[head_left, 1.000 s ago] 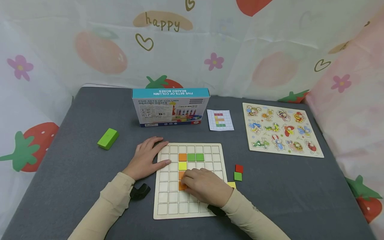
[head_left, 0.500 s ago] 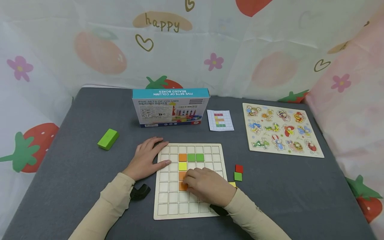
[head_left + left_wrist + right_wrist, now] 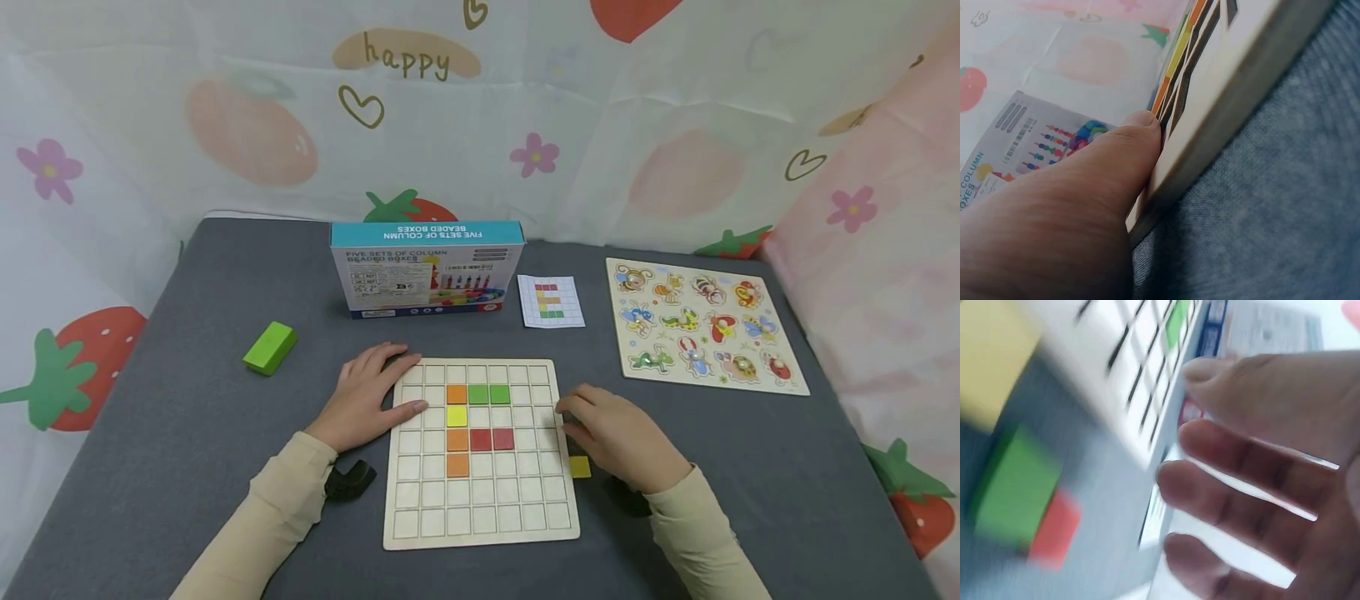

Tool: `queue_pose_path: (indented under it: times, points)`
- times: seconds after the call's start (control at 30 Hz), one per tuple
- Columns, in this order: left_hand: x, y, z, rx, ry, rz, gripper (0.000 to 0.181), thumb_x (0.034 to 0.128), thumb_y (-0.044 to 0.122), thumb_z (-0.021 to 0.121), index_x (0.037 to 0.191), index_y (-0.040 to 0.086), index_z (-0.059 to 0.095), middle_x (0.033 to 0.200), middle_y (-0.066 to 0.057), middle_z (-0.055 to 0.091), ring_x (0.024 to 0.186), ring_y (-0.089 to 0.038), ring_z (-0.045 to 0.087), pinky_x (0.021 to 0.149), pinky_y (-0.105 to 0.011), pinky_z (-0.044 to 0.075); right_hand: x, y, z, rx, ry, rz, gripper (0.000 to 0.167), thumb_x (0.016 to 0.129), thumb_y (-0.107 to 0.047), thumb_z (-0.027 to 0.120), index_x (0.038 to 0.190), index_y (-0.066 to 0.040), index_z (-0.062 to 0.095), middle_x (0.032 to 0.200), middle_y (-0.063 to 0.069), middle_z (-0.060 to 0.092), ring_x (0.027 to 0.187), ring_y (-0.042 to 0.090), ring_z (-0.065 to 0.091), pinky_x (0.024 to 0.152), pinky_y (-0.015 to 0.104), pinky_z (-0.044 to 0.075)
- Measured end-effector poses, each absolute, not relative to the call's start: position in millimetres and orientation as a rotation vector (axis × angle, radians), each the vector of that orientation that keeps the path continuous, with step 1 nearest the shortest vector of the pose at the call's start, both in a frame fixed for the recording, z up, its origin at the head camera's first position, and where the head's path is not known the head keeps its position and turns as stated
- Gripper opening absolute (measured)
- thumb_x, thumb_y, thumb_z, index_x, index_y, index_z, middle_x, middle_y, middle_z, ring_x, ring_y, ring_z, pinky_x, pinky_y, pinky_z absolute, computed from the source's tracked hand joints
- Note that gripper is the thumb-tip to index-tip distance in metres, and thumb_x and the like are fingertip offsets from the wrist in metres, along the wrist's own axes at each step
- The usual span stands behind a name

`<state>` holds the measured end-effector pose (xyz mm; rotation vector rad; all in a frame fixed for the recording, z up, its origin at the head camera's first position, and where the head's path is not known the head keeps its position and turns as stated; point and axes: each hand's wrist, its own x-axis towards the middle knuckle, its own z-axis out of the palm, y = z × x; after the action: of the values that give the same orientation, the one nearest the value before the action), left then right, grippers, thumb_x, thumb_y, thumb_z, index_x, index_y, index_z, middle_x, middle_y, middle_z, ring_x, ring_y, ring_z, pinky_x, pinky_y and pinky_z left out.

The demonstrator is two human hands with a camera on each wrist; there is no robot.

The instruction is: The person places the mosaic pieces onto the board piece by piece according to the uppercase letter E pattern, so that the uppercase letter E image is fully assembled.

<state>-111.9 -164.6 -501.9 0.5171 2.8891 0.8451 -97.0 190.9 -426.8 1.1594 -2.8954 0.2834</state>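
Observation:
My left hand point(image 3: 367, 396) rests at the upper left edge of a wooden grid board point(image 3: 521, 521), its thumb point(image 3: 1138, 131) on the rim. Orange tiles point(image 3: 457, 465), a yellow tile point(image 3: 457, 416), two green tiles point(image 3: 489, 394) and two red tiles point(image 3: 492, 439) lie in the board's cells. Just off the board's right edge is my right hand point(image 3: 622, 437), holding nothing, with fingers apart and slightly bent in the right wrist view. Below it, a loose green tile point(image 3: 1019, 494) and a red tile point(image 3: 1057, 528) lie on the cloth; the head view hides them behind the hand. A yellow tile point(image 3: 580, 467) lies beside the board.
Behind the board stand a cardboard box point(image 3: 427, 271) and a pattern card point(image 3: 551, 302). An insect puzzle board point(image 3: 708, 325) lies to the right at the back. A green block point(image 3: 270, 348) sits at the left on the grey cloth point(image 3: 187, 400).
My right hand has lifted off the middle of the board and moved right, past its edge. Two red tiles are now visible in the cells it covered. The left hand has stayed put.

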Motion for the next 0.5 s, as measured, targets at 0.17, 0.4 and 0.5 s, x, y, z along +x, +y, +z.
queue_pose_path:
  times: [0.17, 0.4, 0.5]
  points:
    - [-112, -164, -502, 0.526, 2.886, 0.851, 0.071, 0.0883, 0.057, 0.059, 0.146, 0.020, 0.042, 0.150, -0.009, 0.034, 0.142, -0.032, 0.022, 0.108, -0.057, 0.018, -95, 220, -430, 1.008, -2.981, 0.287, 0.027, 0.082, -0.003, 0.075, 0.106, -0.013, 0.069, 0.098, -0.001, 0.061, 0.080, 0.010, 0.059, 0.071, 0.030, 0.054]
    - [-111, -165, -501, 0.528, 2.883, 0.856, 0.070, 0.0885, 0.056, 0.059, 0.146, 0.020, 0.042, 0.151, -0.010, 0.033, 0.142, -0.032, 0.022, 0.107, -0.057, 0.018, -93, 232, -441, 0.988, -3.043, 0.306, 0.031, 0.086, 0.002, 0.068, 0.111, -0.016, 0.070, 0.103, 0.002, 0.059, 0.087, 0.013, 0.060, 0.074, 0.032, 0.054]
    - [-111, -165, -501, 0.522, 2.880, 0.857, 0.070, 0.0884, 0.056, 0.059, 0.146, 0.020, 0.042, 0.151, -0.010, 0.033, 0.142, -0.032, 0.021, 0.108, -0.057, 0.018, -95, 233, -442, 0.968, -3.045, 0.297, 0.031, 0.085, 0.000, 0.070, 0.112, -0.015, 0.069, 0.103, 0.003, 0.059, 0.088, 0.014, 0.061, 0.075, 0.033, 0.054]
